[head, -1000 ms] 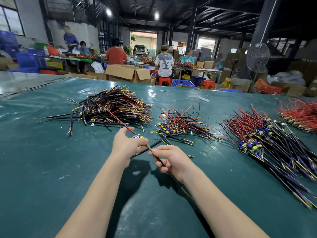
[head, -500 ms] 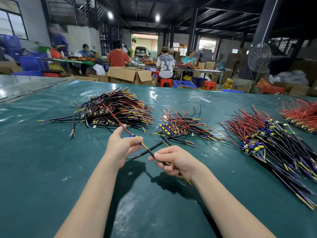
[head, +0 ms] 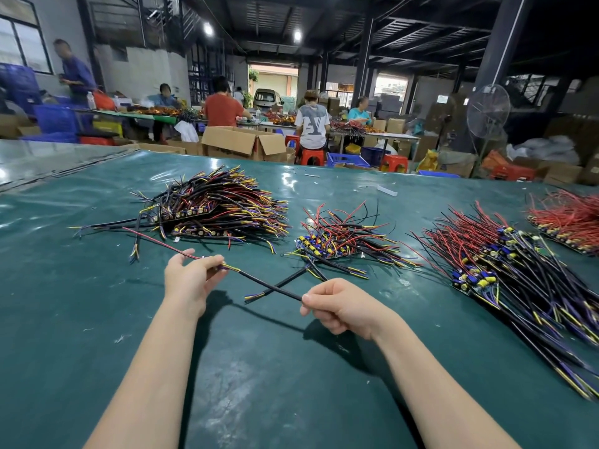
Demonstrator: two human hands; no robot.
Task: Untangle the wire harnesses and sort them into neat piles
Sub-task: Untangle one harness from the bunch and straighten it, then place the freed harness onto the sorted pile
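One wire harness point(head: 264, 281) with a black sheath is stretched between my hands above the green table point(head: 291, 384). My left hand point(head: 189, 280) pinches its connector end, and a red lead runs up-left from there toward the left pile. My right hand point(head: 340, 307) grips the black sheath's other end. A second black cable point(head: 285, 281) lies on the table and crosses under the held one. Behind stand a large dark tangled pile point(head: 220, 209) at the left, a small pile point(head: 340, 238) in the middle, a long sorted pile point(head: 505, 264) at the right and a red pile point(head: 570, 218) at the far right.
Beyond the table's far edge are open cardboard boxes point(head: 243, 142), red stools point(head: 312, 157), blue crates point(head: 346, 160) and a standing fan point(head: 487, 111). Several people sit and stand at other benches in the background. Bare table surface lies in front of and between my forearms.
My hands have drawn apart, the right one sliding out to the right along the black sheath, so the harness now hangs straight between them. The left hand has shifted slightly left.
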